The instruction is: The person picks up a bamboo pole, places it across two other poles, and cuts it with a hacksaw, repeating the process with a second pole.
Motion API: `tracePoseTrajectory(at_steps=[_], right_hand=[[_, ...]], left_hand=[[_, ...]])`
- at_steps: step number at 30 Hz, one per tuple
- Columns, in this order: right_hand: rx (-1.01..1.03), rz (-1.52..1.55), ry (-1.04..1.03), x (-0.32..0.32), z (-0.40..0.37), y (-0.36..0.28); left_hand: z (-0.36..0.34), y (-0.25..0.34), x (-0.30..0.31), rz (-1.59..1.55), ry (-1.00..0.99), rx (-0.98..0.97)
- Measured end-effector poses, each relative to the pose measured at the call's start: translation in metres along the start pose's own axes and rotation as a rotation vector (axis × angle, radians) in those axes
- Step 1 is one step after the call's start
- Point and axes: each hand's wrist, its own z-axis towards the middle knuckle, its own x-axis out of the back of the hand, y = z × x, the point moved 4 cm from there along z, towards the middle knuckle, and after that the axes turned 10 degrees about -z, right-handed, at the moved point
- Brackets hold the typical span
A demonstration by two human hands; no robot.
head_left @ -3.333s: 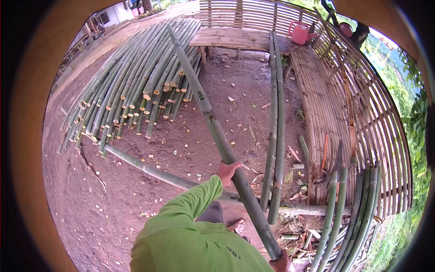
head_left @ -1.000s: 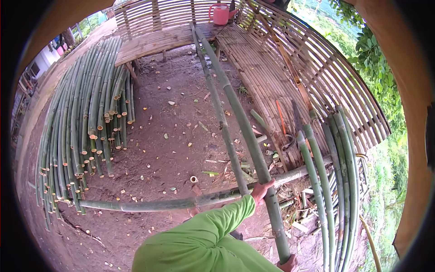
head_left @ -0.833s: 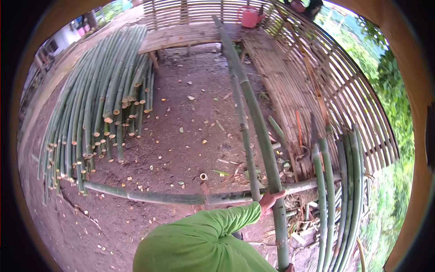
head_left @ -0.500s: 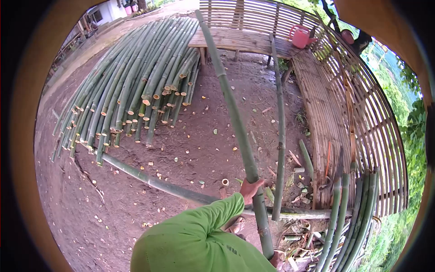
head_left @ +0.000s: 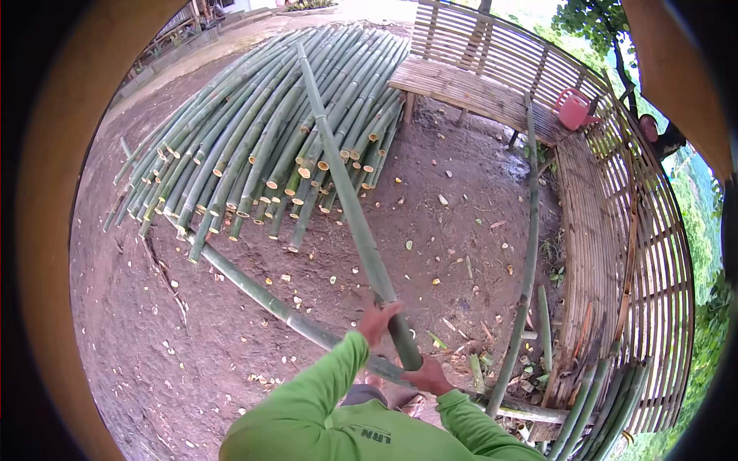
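Observation:
A long green bamboo pole [head_left: 350, 207] slants up and to the left in front of me, its far end overlapping the bamboo pile in view. My left hand [head_left: 377, 321] is closed around it a little above the near end. Close to the cut near end, my right hand [head_left: 430, 376] grips the same pole; some of its fingers are hidden underneath. Below the held pole, another bamboo pole [head_left: 269, 300] lies across the ground from the pile toward my feet.
A big stack of cut bamboo [head_left: 254, 146] lies at the upper left. A slatted bench [head_left: 592, 253] with a fence-like back [head_left: 653, 261] runs along the right. On it stands a red watering can [head_left: 573, 110]. One pole [head_left: 529, 230] leans on the bench; several poles [head_left: 607, 407] stand lower right.
The held pole has swung left, toward the stack. My right hand has come up into clear view with the near end. The camera view has shifted left.

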Motion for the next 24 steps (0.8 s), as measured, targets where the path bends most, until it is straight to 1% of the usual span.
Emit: tracePoseTrajectory(at_steps=[1, 3, 4, 6, 7, 8, 9, 10, 11, 12, 13, 15, 16, 17, 18, 19, 20, 21, 22, 23, 24], right_hand=[[0.01, 0.055, -0.09, 0.0, 0.003, -0.026], [0.147, 0.037, -0.129, -0.025, 0.027, -0.037], [0.212, 0.029, -0.153, -0.041, 0.037, -0.034], [0.357, -0.096, -0.112, -0.072, 0.054, -0.004], [0.433, -0.162, -0.084, -0.073, 0.061, 0.005], [0.344, -0.1, -0.135, -0.044, 0.037, -0.01], [0.321, -0.249, -0.157, -0.044, 0.039, 0.013], [0.247, -0.285, -0.143, -0.048, 0.038, 0.049], [0.173, -0.321, -0.131, -0.053, 0.038, 0.086], [0.049, -0.237, -0.089, -0.054, 0.035, 0.123], [-0.021, -0.227, -0.1, -0.047, 0.028, 0.147], [-0.16, -0.229, -0.128, -0.039, 0.01, 0.168], [-0.229, -0.244, -0.139, -0.022, 0.002, 0.159], [-0.298, -0.261, -0.15, -0.011, -0.008, 0.16], [-0.298, -0.238, -0.102, -0.014, -0.007, 0.178], [-0.294, -0.212, -0.048, -0.021, 0.001, 0.2], [-0.291, -0.184, 0.005, -0.027, 0.002, 0.213], [-0.302, -0.122, 0.031, -0.025, -0.003, 0.204], [-0.316, -0.057, 0.058, -0.013, -0.012, 0.17], [-0.337, 0.014, 0.09, -0.009, -0.023, 0.155], [-0.266, -0.094, 0.134, -0.027, -0.02, 0.181]], left_hand=[[-0.018, -0.021, 0.009, 0.01, -0.015, 0.067], [-0.054, -0.006, 0.015, -0.02, 0.065, -0.02], [-0.049, -0.007, 0.037, 0.153, 0.108, -0.095], [-0.022, -0.004, 0.103, 0.494, 0.187, -0.244], [-0.017, 0.009, 0.144, 0.727, 0.318, -0.292], [-0.026, 0.043, 0.171, 0.923, 0.362, -0.193], [-0.015, 0.057, 0.225, 1.036, 0.497, -0.085], [-0.016, 0.102, 0.251, 1.162, 0.59, -0.022], [-0.026, 0.166, 0.243, 1.224, 0.645, 0.064], [0.007, 0.203, 0.285, 1.299, 0.682, -0.155], [0.027, 0.261, 0.292, 1.367, 0.753, -0.283], [0.027, 0.381, 0.236, 1.156, 0.933, -0.593], [0.038, 0.414, 0.222, 1.25, 1.012, -1.135], [0.049, 0.436, 0.196, 1.267, 0.947, -1.19], [0.047, 0.448, 0.162, 1.281, 0.881, -1.251], [0.043, 0.439, 0.128, 1.261, 0.766, -1.218], [0.053, 0.421, 0.107, 1.112, 0.549, -1.248], [0.057, 0.39, 0.085, 1.112, 0.474, -1.188], [0.059, 0.35, 0.071, 1.113, 0.394, -1.125], [0.082, 0.298, 0.077, 1.114, 0.322, -1.105], [0.078, 0.25, 0.07, 1.156, 0.207, -0.944]])
